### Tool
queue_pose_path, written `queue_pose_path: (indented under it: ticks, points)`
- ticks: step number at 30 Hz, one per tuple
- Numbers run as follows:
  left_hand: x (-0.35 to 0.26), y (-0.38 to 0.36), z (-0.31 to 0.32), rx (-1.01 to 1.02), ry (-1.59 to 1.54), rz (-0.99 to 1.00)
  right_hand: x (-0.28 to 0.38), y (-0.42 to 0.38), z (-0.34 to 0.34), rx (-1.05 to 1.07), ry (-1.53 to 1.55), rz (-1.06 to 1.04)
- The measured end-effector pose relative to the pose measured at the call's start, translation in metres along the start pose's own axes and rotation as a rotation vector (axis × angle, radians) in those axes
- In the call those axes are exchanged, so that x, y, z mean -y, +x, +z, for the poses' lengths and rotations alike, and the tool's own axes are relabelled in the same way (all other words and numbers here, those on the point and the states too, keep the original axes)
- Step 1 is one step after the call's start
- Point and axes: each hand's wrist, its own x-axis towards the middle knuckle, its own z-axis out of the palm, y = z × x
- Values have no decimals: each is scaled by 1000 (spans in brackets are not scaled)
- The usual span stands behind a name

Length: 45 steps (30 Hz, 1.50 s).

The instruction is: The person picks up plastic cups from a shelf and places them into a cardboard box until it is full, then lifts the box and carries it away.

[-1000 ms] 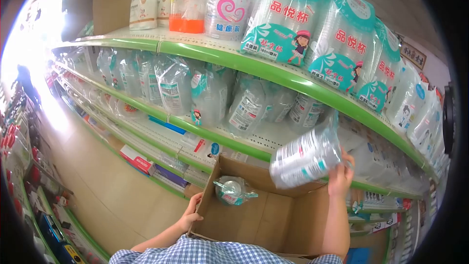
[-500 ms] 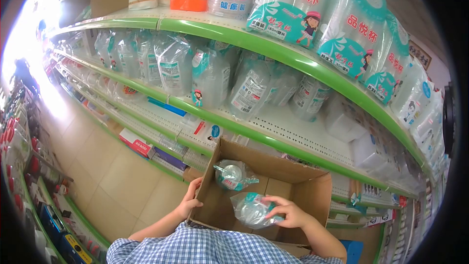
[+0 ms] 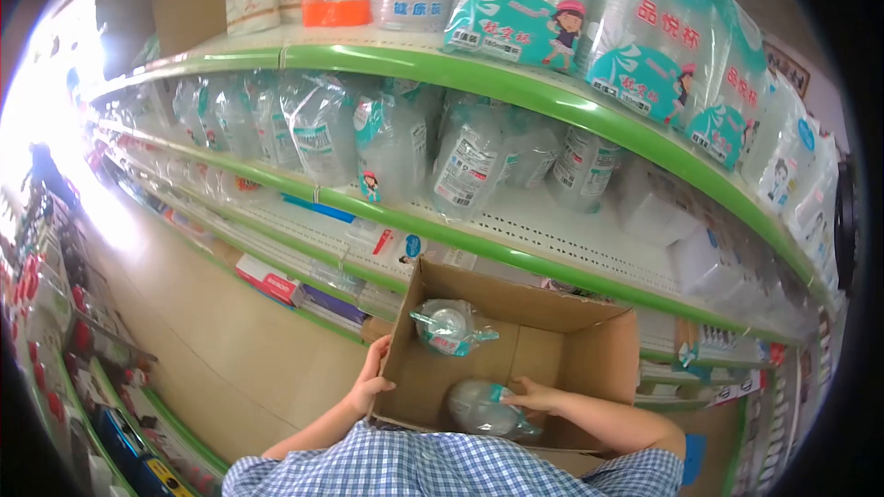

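An open cardboard box (image 3: 522,340) is in front of my body. My left hand (image 3: 371,379) grips its left wall, thumb and fingers on either side of the edge. Inside, my right hand (image 3: 534,396) has its fingers closed on the side of a clear-wrapped pack of plastic cups (image 3: 479,407), near the box's front wall. A second pack of plastic cups (image 3: 449,324), with teal print and twisted wrapper ends, stands in the box's far left corner, apart from my right hand.
Curved green-edged shelves (image 3: 387,191) run across just beyond the box. Wrapped cup packs (image 3: 391,143) stand on the middle shelf, larger cup packs (image 3: 516,5) above. A tiled aisle floor (image 3: 221,359) lies left, with another stocked shelf (image 3: 101,387) beyond it.
My right hand has moved lower and deeper into the box with the pack of plastic cups, which has turned. My left hand stays on the box wall. The view has shifted slightly.
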Motion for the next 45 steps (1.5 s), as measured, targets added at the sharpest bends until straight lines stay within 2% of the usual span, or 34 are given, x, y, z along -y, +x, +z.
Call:
queue_pose_path:
  ticks: [1,4,7,10,16,18,22,25,28,31,32,33,34,35,36,37,39,41,43,45]
  points:
    - [-2,-1,1,-9,7,-6,-2,6,-2,21,-136,-42]
    - [-2,-1,1,4,-40,-19,3,19,-9,88,-283,-98]
    - [3,0,-1,15,-54,-10,9,16,-2,257,76,62]
    - [0,0,1,11,-43,-17,3,35,21,337,224,-62]
    - [-6,-1,4,-5,23,-5,54,56,49,289,313,-211]
    - [-3,0,3,-5,11,5,64,63,60,315,282,-186]
    - [-4,-2,1,-20,39,-25,64,79,71,269,252,-219]
    - [3,-1,-1,-22,-7,-15,54,68,71,235,375,-269]
    - [8,-2,-4,-30,-24,-32,36,69,66,128,318,-244]
    - [3,-2,-3,-36,-23,-72,36,60,11,269,-364,-624]
    - [4,-1,-4,-30,-36,-68,59,24,-7,226,-371,-739]
    - [8,0,-7,-23,-49,-63,77,2,-26,134,-389,-764]
    - [11,0,-7,-17,-62,-59,91,-13,-46,-15,-436,-866]
    - [11,0,-6,-24,-60,-58,106,-31,-63,-26,-201,-715]
    - [8,-1,-3,-29,-54,-58,111,-32,-84,-56,-47,-774]
    - [6,-1,-3,-30,-46,-57,124,-45,-101,-151,-26,-807]
    - [9,-1,-5,-31,-28,-67,144,-59,-134,-322,160,-786]
    - [11,-1,-6,-48,-13,-85,160,-53,-161,-680,286,-973]
    - [11,-1,-7,-47,-3,-92,173,-20,-208,-1194,177,-1012]
    - [14,-3,-11,-46,11,-92,202,-24,-227,-1323,298,-1003]
